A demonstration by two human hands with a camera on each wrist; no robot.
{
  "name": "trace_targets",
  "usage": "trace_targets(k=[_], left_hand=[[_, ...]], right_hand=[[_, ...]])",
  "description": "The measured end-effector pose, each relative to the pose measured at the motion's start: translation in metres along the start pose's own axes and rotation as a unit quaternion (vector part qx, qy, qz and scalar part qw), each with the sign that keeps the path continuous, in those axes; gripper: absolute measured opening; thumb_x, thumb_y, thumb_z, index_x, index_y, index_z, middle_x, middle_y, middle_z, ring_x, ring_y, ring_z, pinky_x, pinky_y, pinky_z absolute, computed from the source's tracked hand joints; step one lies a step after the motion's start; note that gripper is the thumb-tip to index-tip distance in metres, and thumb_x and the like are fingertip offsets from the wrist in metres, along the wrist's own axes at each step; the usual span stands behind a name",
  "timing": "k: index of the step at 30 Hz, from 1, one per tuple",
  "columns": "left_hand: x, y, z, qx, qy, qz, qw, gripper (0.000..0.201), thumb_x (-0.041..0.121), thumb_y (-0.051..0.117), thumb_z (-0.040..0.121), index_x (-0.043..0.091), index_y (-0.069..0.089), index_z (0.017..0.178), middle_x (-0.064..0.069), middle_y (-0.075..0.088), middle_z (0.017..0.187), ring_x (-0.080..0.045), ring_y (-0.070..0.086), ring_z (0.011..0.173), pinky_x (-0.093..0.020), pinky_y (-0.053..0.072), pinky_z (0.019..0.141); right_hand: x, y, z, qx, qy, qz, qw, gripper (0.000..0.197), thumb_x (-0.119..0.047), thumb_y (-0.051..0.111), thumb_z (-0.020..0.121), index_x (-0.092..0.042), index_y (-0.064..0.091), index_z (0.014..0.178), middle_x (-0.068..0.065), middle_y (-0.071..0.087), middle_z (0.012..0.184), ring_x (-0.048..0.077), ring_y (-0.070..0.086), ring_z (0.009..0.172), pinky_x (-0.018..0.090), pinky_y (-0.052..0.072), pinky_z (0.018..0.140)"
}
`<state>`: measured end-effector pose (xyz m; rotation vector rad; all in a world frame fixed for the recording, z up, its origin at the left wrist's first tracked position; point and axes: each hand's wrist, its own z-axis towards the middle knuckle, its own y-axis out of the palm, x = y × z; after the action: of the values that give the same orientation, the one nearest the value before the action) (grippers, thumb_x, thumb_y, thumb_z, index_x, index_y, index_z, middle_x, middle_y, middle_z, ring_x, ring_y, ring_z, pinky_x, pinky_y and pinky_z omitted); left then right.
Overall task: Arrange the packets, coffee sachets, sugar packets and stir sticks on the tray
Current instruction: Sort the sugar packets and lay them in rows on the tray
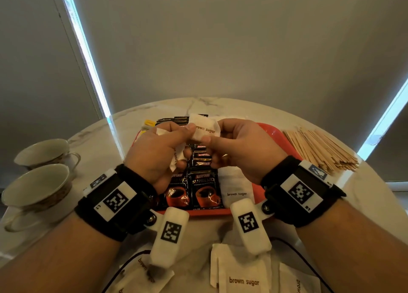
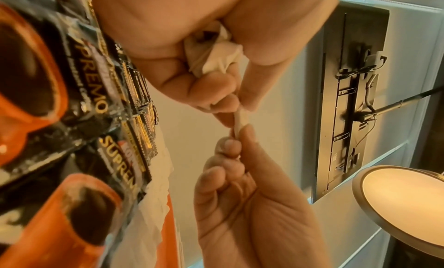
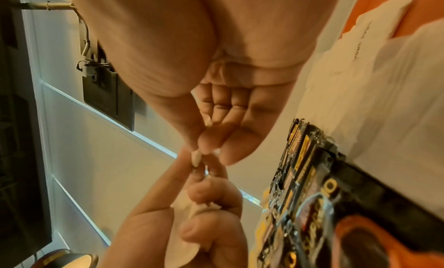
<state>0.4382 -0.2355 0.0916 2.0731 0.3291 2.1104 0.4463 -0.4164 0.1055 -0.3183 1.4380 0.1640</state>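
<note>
Our left hand (image 1: pixel 159 151) and right hand (image 1: pixel 240 147) both pinch one brown sugar packet (image 1: pixel 204 128) above the tray (image 1: pixel 273 134); the left also clutches more packets (image 1: pixel 176 158).

We see both hands raised above the red tray (image 1: pixel 273 134). The L hand (image 1: pixel 154 153) and R hand (image 1: pixel 240 149) pinch one white brown sugar packet (image 1: pixel 204 127) between them; the L hand also keeps more white packets in its palm. On the tray lie black coffee sachets (image 1: pixel 203 189) w/ another sugar packet (image 1: pixel 236 189) beside. Stir sticks (image 1: pixel 320 149) are piled right of the tray, two cups (image 1: pixel 42 171) at left.
</note>
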Motion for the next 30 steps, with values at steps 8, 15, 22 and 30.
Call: trace_targets(k=[8,15,22,30], left_hand=[[-0.005,-0.001,0.003,0.011,0.046,0.065,0.997,0.021,0.018,0.075,0.092,0.016,0.062,0.076,-0.01,0.061,0.067,-0.017,0.051,0.052,-0.023,0.04,0.041],[-0.007,0.0,0.002,0.016,0.052,0.067,0.996,0.024,0.018,0.077,0.091,0.019,0.065,0.07,-0.01,0.062,0.064,-0.021,0.049,0.053,-0.024,0.04,0.045],[-0.008,0.006,0.0,0.02,0.027,0.053,0.998,0.02,0.023,0.075,0.092,0.016,0.063,0.077,-0.009,0.064,0.066,-0.017,0.048,0.051,-0.022,0.039,0.041],[-0.004,0.005,0.0,0.025,0.015,0.027,0.999,0.014,0.021,0.07,0.097,0.014,0.061,0.089,-0.007,0.075,0.087,-0.011,0.053,0.056,-0.022,0.039,0.039]], right_hand=[[0.0,-0.003,0.005,0.067,0.048,0.031,0.996,0.026,-0.026,0.059,0.103,-0.006,0.074,0.096,0.01,0.068,0.07,0.02,0.058,0.059,0.033,0.055,0.059],[0.003,0.0,0.007,0.151,-0.024,0.075,0.985,0.009,-0.011,0.072,0.093,-0.003,0.076,0.095,0.016,0.077,0.087,0.022,0.069,0.071,0.032,0.059,0.064],[-0.001,-0.014,0.007,0.097,0.023,0.054,0.994,0.011,0.002,0.075,0.086,-0.001,0.073,0.097,0.009,0.077,0.085,0.019,0.074,0.074,0.028,0.059,0.067],[0.017,-0.08,0.022,0.268,0.174,-0.009,0.947,0.012,0.005,0.063,0.088,-0.007,0.066,0.087,0.016,0.066,0.096,0.028,0.068,0.08,0.035,0.061,0.067]])
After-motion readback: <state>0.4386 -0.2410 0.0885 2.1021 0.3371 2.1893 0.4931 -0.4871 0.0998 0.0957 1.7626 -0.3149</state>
